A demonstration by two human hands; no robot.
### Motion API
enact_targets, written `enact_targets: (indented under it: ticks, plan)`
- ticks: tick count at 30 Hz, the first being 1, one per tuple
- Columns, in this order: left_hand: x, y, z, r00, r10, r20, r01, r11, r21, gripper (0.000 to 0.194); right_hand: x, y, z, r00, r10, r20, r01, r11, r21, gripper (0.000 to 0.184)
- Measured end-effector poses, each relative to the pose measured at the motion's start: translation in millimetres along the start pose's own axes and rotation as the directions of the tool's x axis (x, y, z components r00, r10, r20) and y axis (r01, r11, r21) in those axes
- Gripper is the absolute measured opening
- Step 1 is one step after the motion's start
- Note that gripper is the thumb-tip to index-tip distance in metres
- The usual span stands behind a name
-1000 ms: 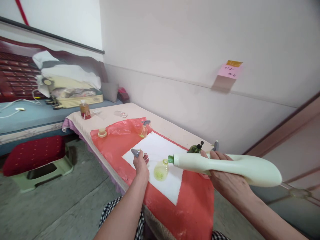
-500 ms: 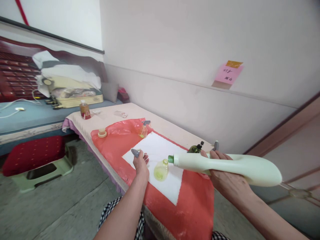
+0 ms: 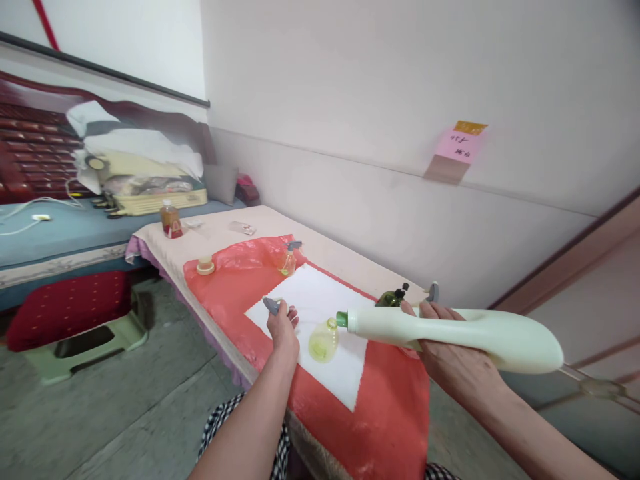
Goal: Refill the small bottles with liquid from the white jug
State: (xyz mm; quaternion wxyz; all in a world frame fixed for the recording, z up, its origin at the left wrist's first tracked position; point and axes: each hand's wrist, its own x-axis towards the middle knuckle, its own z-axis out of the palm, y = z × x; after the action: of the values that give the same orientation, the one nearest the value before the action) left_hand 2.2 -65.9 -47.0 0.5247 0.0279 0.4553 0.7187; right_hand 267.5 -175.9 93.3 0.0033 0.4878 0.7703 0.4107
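Observation:
My right hand (image 3: 445, 337) is wrapped round the handle of a large pale green bottle (image 3: 500, 333), tipped on its side. The bottle's green mouth points left, right by the neck of a small clear yellowish bottle (image 3: 324, 343). That small bottle has no top on it, holds some greenish liquid and stands on a white cloth (image 3: 340, 380). To its left, my left hand (image 3: 284, 327) is closed on a grey spray head (image 3: 271, 305). Beyond the cloth stands another small spray bottle (image 3: 289, 262) with a grey head.
A red plastic sheet (image 3: 390, 413) lies under the cloth. A dark green pump bottle (image 3: 391, 297) and another grey spray head (image 3: 433, 292) are at the right. A cap (image 3: 205, 265) and an amber bottle (image 3: 171, 220) are at the left. A red-topped stool (image 3: 70, 310) stands on the floor.

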Motion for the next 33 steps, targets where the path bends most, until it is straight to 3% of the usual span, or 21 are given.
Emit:
enact_targets:
  ticks: [13, 33]
  plan:
    - [-0.4, 0.9, 0.1, 1.000, 0.002, 0.010, -0.001, 1.000, -0.015, 0.026, 1.2, -0.4, 1.5, 0.998, -0.013, -0.057, 0.015, 0.999, 0.032, 0.063]
    - [-2.1, 2.9, 0.0, 1.000, -0.006, 0.009, 0.006, 1.000, -0.021, 0.023, 1.8, -1.7, -0.1, 1.000, -0.011, 0.014, 0.011, 1.000, -0.029, 0.062]
